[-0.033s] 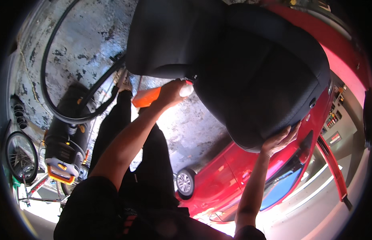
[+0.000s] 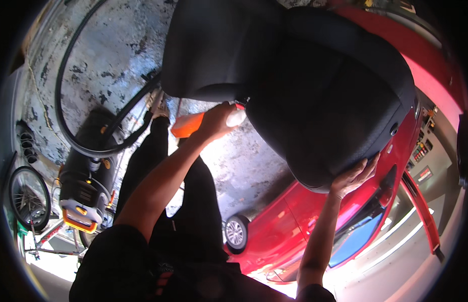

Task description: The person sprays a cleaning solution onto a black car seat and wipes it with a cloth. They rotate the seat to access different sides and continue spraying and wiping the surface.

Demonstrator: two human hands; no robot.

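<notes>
A black car seat (image 2: 324,95) fills the upper middle, its backrest on the right and its cushion on the left. In my left hand (image 2: 217,123) is an orange spray bottle (image 2: 186,126), gripped near its top. The bottle's red and white head points toward the gap between cushion and backrest; my fingers partly hide it. My right hand (image 2: 352,179) lies against the lower right edge of the backrest with its fingers stretched out. The hand steadies nothing else that I can see.
A red car (image 2: 289,221) is behind the seat at the lower right. On the left are a black vacuum machine (image 2: 83,176), its curved hose (image 2: 60,95) and a bicycle wheel (image 2: 29,196). The grey floor (image 2: 118,45) is worn and patchy.
The view has shifted very slightly. Both hands keep their places at the seat, and the spray bottle is still in the left one.
</notes>
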